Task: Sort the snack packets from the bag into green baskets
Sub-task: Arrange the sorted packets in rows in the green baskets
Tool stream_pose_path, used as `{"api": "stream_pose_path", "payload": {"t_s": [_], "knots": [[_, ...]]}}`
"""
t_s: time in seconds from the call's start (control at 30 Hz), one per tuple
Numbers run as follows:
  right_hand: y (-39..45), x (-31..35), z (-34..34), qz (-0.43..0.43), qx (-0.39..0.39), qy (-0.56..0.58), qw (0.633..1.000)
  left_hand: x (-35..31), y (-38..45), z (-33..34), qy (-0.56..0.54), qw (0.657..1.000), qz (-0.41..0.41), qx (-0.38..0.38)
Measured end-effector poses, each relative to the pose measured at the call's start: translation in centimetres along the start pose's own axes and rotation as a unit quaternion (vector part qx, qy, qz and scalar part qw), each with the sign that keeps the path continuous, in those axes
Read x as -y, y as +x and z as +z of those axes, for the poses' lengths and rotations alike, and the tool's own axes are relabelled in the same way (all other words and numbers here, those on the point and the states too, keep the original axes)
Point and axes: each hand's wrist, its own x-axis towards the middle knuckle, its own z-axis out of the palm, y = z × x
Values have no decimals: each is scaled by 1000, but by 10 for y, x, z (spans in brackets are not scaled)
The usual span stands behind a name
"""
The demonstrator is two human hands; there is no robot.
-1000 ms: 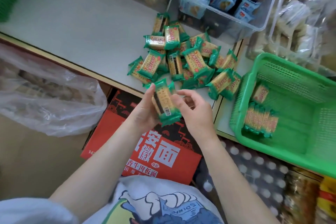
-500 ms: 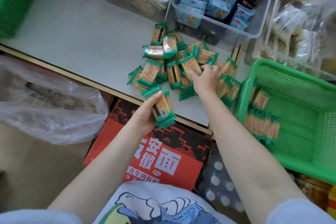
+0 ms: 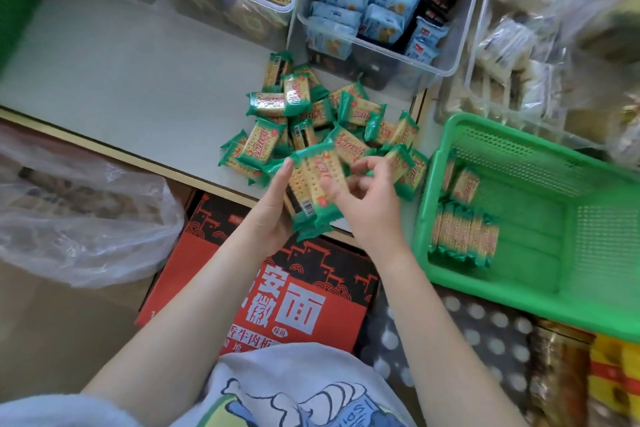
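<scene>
White shelf [image 3: 121, 80], far left. Green basket [image 3: 540, 305], right, holds a row of cracker packets [image 3: 464, 236] near its left wall. Loose packet pile [image 3: 322, 118] mid-shelf. Left hand [image 3: 273, 215] grips a small stack of packets [image 3: 311, 191] at the near shelf edge; right hand [image 3: 367, 204] pinches the stack's top packet.
</scene>
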Motion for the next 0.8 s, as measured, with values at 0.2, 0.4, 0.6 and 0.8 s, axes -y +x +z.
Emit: {"api": "stream_pose_path", "payload": {"t_s": [0.2, 0.4, 0.6, 0.8], "knots": [[-16, -28, -39, -75, -84, -154, 982, 5, 0, 61, 78, 992, -23, 94], [-24, -39, -77, 71, -41, -32, 996, 31, 1, 119, 115, 979, -54, 161], [3, -68, -130, 47, -155, -6, 987, 42, 25, 147, 156, 985, 29, 69], [72, -111, -195, 187, -218, -97, 953, 35, 48, 151, 148, 988, 37, 21]]}}
